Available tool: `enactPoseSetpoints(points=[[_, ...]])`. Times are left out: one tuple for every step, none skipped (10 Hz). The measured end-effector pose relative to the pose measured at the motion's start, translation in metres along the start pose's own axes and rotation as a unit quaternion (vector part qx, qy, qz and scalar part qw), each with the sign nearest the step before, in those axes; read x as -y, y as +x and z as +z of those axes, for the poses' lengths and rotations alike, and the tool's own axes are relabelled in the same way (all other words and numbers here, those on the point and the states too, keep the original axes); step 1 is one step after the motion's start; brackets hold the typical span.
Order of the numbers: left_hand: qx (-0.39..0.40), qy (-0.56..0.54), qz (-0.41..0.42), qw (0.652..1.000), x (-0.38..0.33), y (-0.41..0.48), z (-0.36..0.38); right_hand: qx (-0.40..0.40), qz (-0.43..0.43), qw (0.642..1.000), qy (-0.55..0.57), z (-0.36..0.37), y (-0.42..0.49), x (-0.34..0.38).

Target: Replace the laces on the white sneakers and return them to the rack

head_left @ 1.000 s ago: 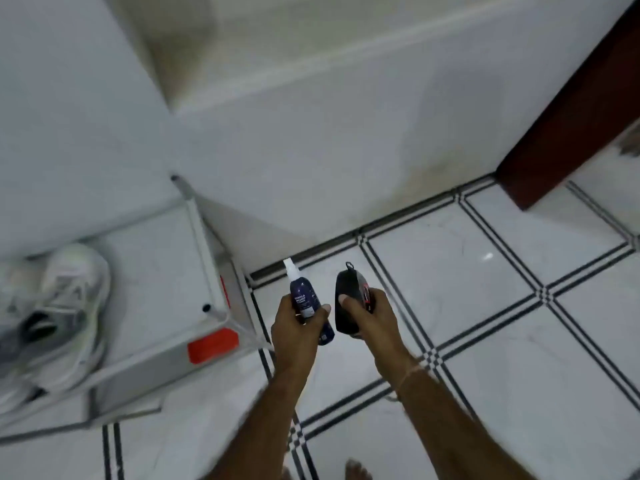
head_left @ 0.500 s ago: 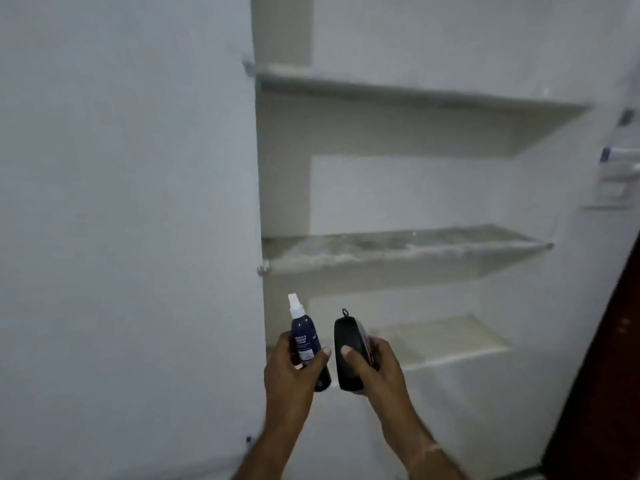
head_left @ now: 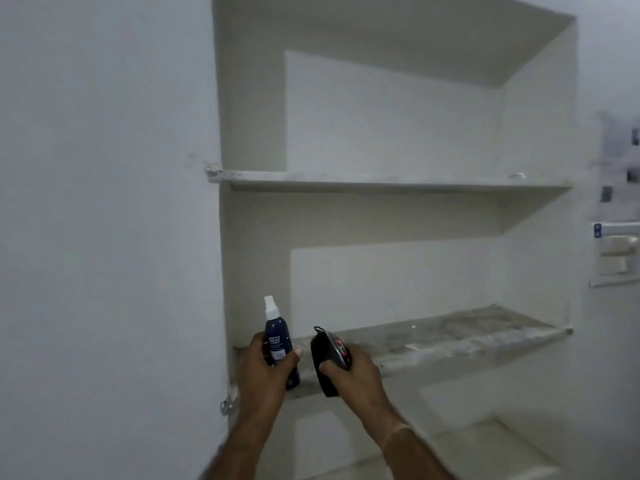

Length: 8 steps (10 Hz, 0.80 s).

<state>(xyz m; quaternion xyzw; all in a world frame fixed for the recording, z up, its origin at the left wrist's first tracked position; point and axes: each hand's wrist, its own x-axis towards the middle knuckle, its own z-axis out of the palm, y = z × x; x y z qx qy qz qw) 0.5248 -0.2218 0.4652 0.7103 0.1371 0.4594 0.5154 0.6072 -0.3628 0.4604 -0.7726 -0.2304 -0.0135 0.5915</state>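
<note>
- The left hand (head_left: 266,368) has its fingers curled round a tall dark blue plastic spray bottle (head_left: 277,336) with a white top. The bottle stands straight up.
- The right hand (head_left: 353,372) grips a black oval thing (head_left: 327,355) with a red mark on it (maybe a shoe brush, we cannot tell). Its top leans a little to the left.
- The grey speckled stone shelf (head_left: 450,337) lies right in front of both hands and runs from left to right. We think both things may go down there next. The left hand is nearer the shelf's left end.
- The shelf looks hard, flat and dusty. The bottle looks smooth and shiny.
- We cannot see the white sneakers or the rack here.
</note>
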Motion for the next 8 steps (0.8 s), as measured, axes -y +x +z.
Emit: enactPoseSetpoints(points=[[-0.004,0.020,-0.016,1.000,0.020,0.029,0.010,-0.013,-0.029,0.990,-0.139,0.019,0.051,-0.009],[-0.017,0.035,-0.021,0.999,0.041,0.050,0.016,-0.016,-0.026,0.971,-0.236,0.042,0.078,-0.015],[-0.019,0.046,-0.025,0.998,0.058,0.059,0.019,-0.023,-0.051,0.957,-0.285,0.059,0.089,-0.024],[-0.025,0.049,-0.020,0.998,0.065,0.060,0.018,-0.023,-0.071,0.959,-0.273,0.066,0.091,-0.030],[0.004,0.061,-0.008,0.998,0.064,0.054,0.020,-0.015,-0.082,0.966,-0.246,0.061,0.091,-0.032],[0.000,0.098,-0.018,0.995,0.067,0.049,0.022,0.004,-0.084,0.973,-0.217,0.057,0.094,-0.034],[0.001,0.110,-0.033,0.993,0.062,0.046,0.021,-0.003,-0.088,0.981,-0.173,0.055,0.093,-0.037],[-0.011,0.116,-0.041,0.992,0.052,0.040,0.019,-0.024,-0.092,0.985,-0.146,0.060,0.090,-0.044]])
